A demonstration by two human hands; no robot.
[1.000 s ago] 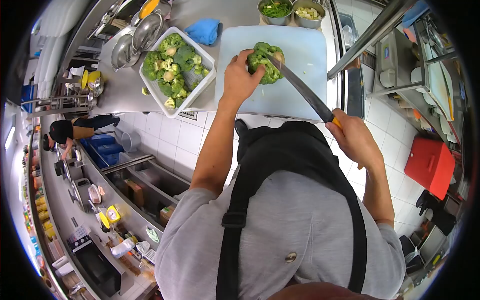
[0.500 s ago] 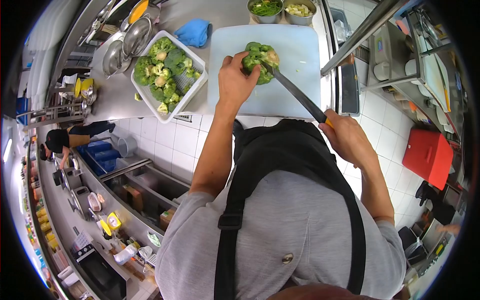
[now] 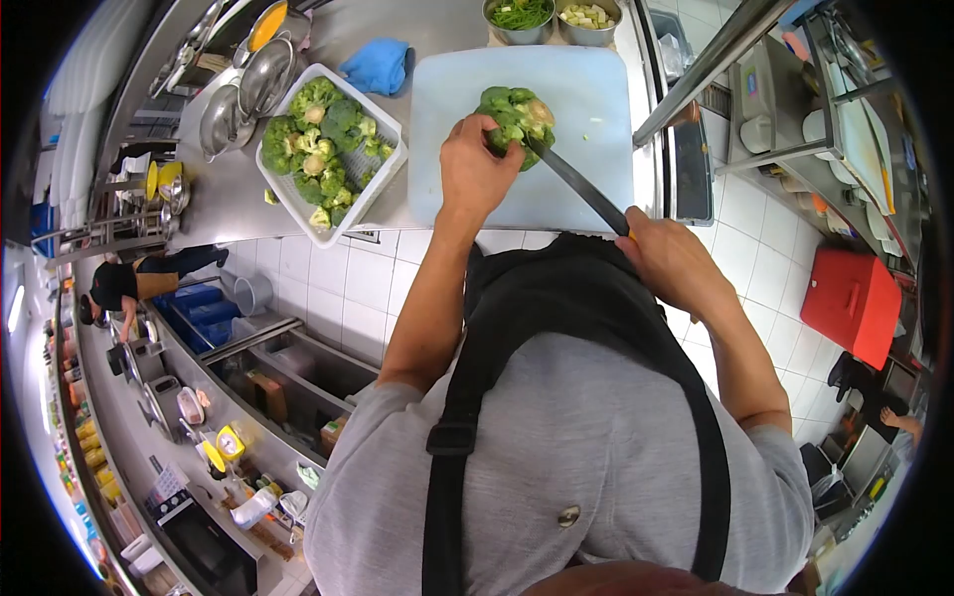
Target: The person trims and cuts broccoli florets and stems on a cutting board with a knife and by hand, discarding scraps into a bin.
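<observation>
A head of broccoli (image 3: 517, 111) lies on the pale cutting board (image 3: 447, 89), its cut stem facing up and to the right. My left hand (image 3: 479, 167) is closed on its near left side, with thumb and fingers gripping the florets. In my right hand (image 3: 676, 260) is a kitchen knife (image 3: 581, 186), held by its yellow-and-black handle. The blade's tip end meets the broccoli's lower right side, close to my left thumb. Small green scraps lie on the board to the right.
Left of the board stands a white perforated basket (image 3: 386, 184) of broccoli pieces, near a blue cloth (image 3: 378, 66). Two metal bowls (image 3: 522, 36) of cut vegetables stand behind. A metal post (image 3: 706, 74) rises at the right. Another person (image 3: 124, 283) works far left.
The knife and my right hand have shifted slightly left and up, and the blade tip now sits lower on the broccoli. My left hand has moved slightly toward the broccoli's near side.
</observation>
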